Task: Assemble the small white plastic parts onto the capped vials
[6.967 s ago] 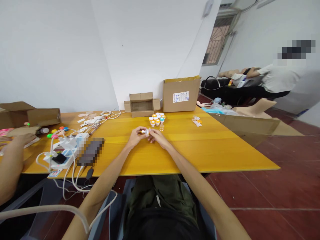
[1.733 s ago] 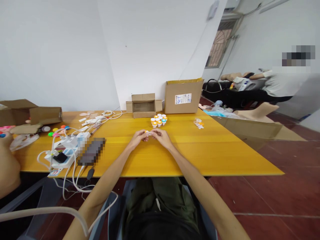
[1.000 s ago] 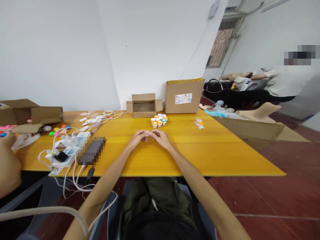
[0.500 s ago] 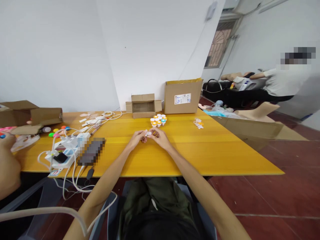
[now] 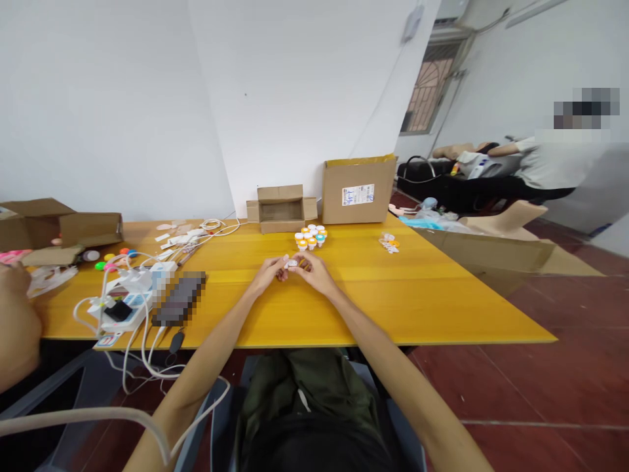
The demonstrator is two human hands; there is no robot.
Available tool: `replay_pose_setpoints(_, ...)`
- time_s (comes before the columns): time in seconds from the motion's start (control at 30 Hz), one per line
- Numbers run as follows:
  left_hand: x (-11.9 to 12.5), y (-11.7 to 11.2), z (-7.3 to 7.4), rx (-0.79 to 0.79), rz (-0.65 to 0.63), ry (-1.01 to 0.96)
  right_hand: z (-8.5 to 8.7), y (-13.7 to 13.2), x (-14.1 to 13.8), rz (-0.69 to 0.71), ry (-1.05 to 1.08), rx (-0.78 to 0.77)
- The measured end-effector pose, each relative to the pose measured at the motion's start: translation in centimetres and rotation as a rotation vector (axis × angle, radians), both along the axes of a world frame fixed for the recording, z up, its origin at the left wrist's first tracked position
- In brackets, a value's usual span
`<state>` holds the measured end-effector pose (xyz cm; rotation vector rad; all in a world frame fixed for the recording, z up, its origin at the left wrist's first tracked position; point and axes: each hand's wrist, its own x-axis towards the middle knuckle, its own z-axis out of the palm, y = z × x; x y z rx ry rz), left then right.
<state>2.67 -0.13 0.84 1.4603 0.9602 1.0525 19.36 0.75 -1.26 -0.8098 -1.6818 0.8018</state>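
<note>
A small white piece with dark marks on it is pinched between my two hands, just above the wooden table. My left hand holds it from the left with closed fingers. From the other side my right hand grips it, thumb and fingers bent around it. Its exact kind is too small to make out. Right behind my hands stands a cluster of small round pieces with white, orange and teal parts. Several little clear and orange pieces lie farther right.
An open small carton and a larger cardboard box stand against the wall. At left are a power strip with cables, a phone and another person's arm. A person sits at far right.
My hands stay in nearly the same place, still on the small white piece, which looks slightly turned. The other person's hand at the left edge has shifted slightly.
</note>
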Motion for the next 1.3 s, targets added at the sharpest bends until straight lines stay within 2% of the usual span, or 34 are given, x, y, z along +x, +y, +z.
replay_pose_setpoints(0.33, 0.0, -0.1, 0.1, 0.017, -0.035, -0.021, 0.0, -0.1, 0.1, 0.001, -0.072, -0.013)
replay_pose_setpoints(0.63, -0.2, 0.2, -0.2, 0.025, -0.033, 0.015, 0.3, -0.3, 0.6, -0.086, -0.258, 0.015)
replay_pose_setpoints(0.93, -0.3, 0.2, -0.2, 0.082, -0.079, 0.041, 0.3, -0.3, 0.7, -0.115, -0.33, -0.061)
replay_pose_setpoints(1.3, -0.4, 1.2, -1.8, 0.119, -0.109, 0.026, 0.8, -0.5, 0.6, -0.214, -0.41, -0.138)
